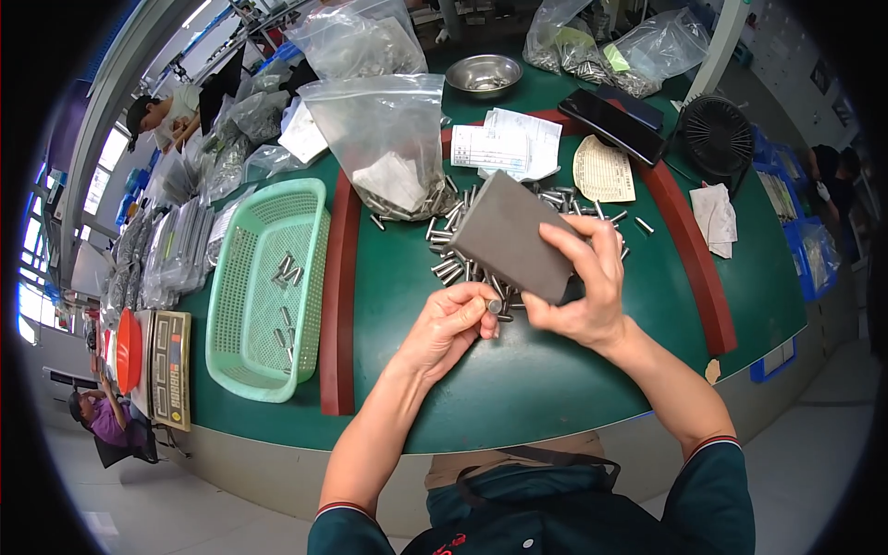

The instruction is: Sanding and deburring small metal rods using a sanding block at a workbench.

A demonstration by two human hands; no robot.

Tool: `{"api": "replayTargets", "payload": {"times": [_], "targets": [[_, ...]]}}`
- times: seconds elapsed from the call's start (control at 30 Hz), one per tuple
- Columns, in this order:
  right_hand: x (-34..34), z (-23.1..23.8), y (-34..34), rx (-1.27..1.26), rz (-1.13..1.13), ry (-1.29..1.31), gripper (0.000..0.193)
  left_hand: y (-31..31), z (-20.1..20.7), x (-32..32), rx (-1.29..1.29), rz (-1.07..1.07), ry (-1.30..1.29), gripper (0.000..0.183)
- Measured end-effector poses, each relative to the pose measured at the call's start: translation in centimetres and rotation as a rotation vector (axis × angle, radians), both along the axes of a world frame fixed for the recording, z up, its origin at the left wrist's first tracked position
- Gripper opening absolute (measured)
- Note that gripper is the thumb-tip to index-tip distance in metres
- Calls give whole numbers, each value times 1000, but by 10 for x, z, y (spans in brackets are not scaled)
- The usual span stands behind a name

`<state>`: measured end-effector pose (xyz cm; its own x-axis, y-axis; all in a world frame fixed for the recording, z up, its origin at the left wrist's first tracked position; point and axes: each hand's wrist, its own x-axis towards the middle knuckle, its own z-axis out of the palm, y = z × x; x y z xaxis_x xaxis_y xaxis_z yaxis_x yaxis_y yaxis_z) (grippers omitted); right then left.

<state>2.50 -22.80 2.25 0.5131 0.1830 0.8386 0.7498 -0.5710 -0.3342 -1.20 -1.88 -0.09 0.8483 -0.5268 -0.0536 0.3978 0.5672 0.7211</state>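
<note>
Between the fingertips and thumb of my left hand (449, 331) is a small metal pin (494, 305), its round end showing. My right hand (587, 291) grips a flat grey-brown block (514, 235) by its right edge, tilted above the table. The block's lower edge is close to the pin; whether they touch I cannot tell. Under and behind the block lies a pile of shiny metal pins (450, 269), partly hidden by it. To the left, a light green perforated basket (218, 314) holds several loose pins (288, 270).
Red-brown rails (339, 305) border the green table (388, 277) work area. A clear bag of pins (370, 111), papers (490, 148), a metal bowl (483, 74), a phone (610, 125) and a black fan (714, 139) stand behind. A scale (170, 370) sits left; other people are at far left and right.
</note>
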Motion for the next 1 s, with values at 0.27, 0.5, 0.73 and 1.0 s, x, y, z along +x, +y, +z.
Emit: {"api": "replayTargets", "payload": {"times": [0.27,0.5,0.73,1.0], "targets": [[2,3,0,13,-79,124,64,6,6,-1,18,30,-26,20],[3,2,-10,79,-60,161,65,5,2,6,-21,65,40,20],[5,0,-9,89,-58,178,64,5,3,5,-27,88,58,17],[3,1,-5,89,-35,164,64,4,2,6,-48,90,61,18]]}}
